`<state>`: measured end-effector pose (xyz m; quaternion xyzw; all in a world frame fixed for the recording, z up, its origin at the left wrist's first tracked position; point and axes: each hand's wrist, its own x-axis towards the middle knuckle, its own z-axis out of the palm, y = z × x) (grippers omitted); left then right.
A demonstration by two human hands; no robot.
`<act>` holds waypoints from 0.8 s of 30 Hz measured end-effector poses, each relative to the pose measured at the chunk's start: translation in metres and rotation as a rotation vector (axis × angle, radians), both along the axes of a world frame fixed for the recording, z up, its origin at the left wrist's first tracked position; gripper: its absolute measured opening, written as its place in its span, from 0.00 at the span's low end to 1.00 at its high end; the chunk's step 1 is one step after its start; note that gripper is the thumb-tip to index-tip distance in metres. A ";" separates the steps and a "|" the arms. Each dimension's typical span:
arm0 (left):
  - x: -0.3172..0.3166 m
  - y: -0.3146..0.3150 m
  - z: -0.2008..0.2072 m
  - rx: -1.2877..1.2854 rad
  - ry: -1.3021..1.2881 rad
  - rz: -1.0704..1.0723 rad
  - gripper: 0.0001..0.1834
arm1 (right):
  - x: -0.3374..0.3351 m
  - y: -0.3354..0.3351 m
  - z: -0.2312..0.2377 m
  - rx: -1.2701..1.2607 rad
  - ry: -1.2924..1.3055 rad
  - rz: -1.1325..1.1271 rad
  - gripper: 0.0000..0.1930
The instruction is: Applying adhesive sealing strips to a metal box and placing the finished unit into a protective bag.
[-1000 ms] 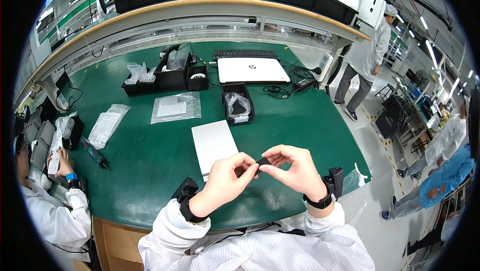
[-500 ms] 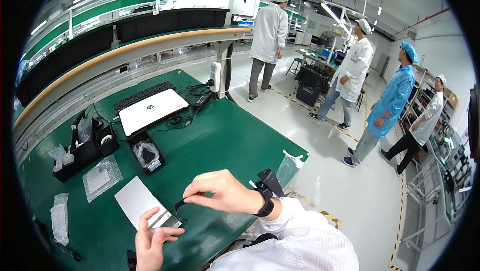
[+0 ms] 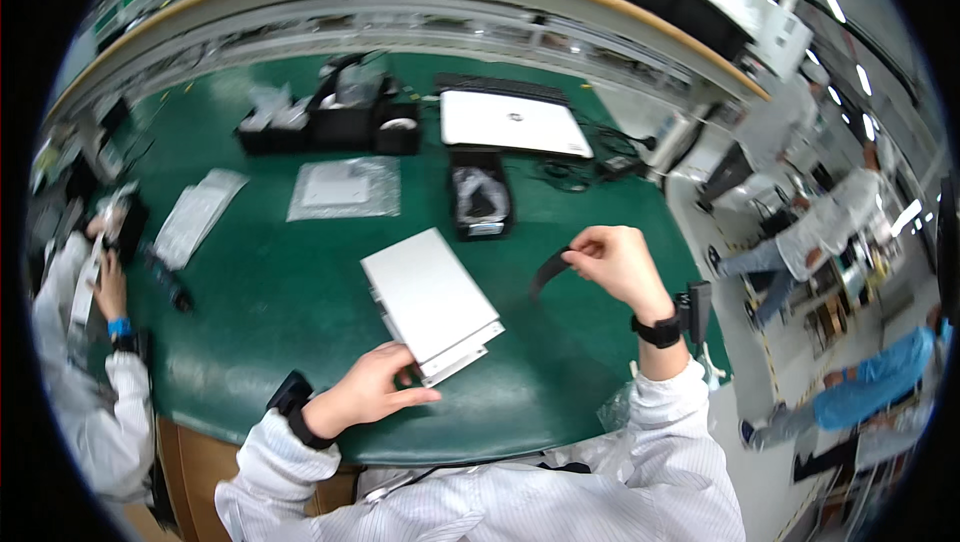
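Observation:
A flat white box (image 3: 430, 292) with a step at its near end sits at an angle before me. At its near left corner my left hand (image 3: 368, 387) curls its fingers against the edge, thumb stretched along the near end; part of the fingers is hidden by the box. My right hand (image 3: 612, 260), to the right of the box and apart from it, pinches one end of a short black strip (image 3: 551, 268). The strip hangs down to the left, blurred at its free end, above the green table (image 3: 560, 372).
Beyond lie a white laptop (image 3: 515, 124), a keyboard (image 3: 500, 88), a black tray (image 3: 482, 227) with a bagged part, black bins (image 3: 345, 130), cables (image 3: 580, 172) and bubble-wrapped pieces (image 3: 345, 189). At left, a co-worker's hand (image 3: 110, 287) works beside a dark screwdriver-like tool (image 3: 168, 280).
My view has swung right to left, bringing the co-worker into sight. My left hand, spread over the box's end before, now grips its corner. The right hand still pinches the black strip, farther from the box.

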<state>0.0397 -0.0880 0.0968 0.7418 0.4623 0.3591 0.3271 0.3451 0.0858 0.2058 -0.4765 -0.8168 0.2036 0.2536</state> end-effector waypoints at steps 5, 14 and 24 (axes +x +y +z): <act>0.024 -0.012 -0.033 0.298 0.087 0.118 0.11 | -0.061 0.028 -0.035 -0.385 0.140 0.112 0.06; -0.001 -0.031 -0.027 0.441 0.244 0.257 0.17 | -0.132 0.037 -0.104 -0.995 0.373 0.291 0.07; -0.034 -0.012 -0.041 0.814 0.554 0.446 0.17 | -0.141 0.030 -0.108 -0.833 0.334 0.407 0.11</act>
